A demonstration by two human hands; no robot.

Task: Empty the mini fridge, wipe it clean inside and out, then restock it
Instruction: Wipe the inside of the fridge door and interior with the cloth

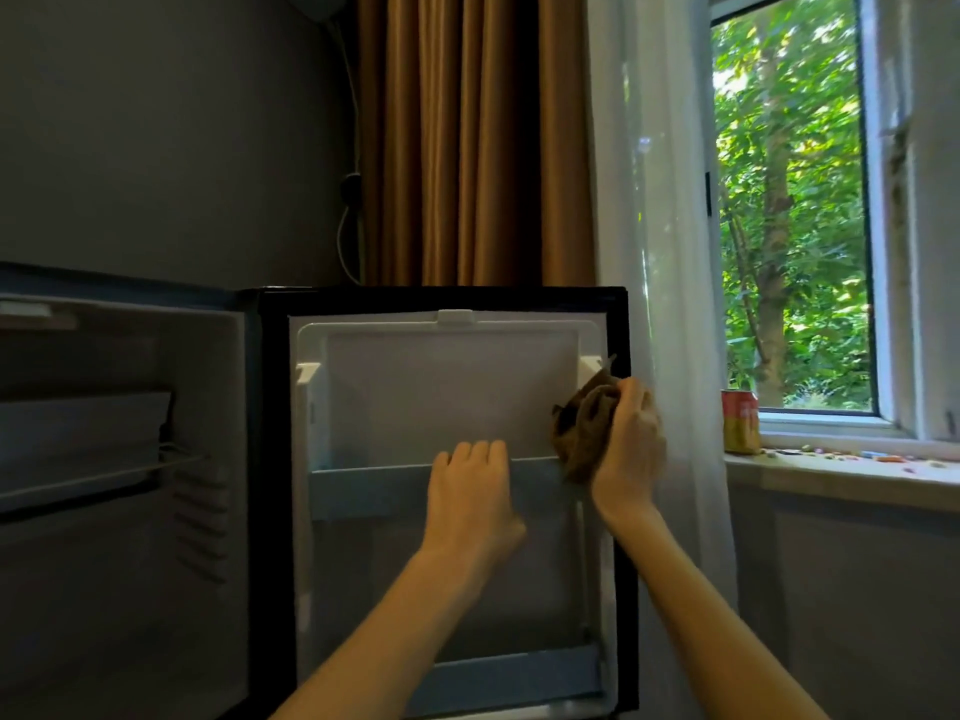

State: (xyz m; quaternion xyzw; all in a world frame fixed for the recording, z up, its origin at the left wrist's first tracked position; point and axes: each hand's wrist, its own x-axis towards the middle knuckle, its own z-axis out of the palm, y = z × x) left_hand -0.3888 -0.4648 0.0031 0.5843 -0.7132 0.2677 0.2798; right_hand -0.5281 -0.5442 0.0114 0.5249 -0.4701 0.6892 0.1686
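The mini fridge stands open. Its dark inside (119,459) is at the left, with a wire shelf (104,472) across it. The door (447,387) is swung wide and shows its white inner panel straight ahead. My left hand (470,496) rests on the upper door rail (363,491), fingers hooked over its top edge. My right hand (631,449) grips a bunched brown cloth (582,428) and presses it against the door's right inner edge, above the rail. A lower door rail (509,678) runs near the bottom. No items show on the door rails.
A red and yellow can (740,422) stands on the windowsill (841,472) at the right, with several small bits scattered beside it. A sheer white curtain (654,200) hangs right beside the door's edge. Brown drapes (467,137) and a cable (350,210) hang behind the fridge.
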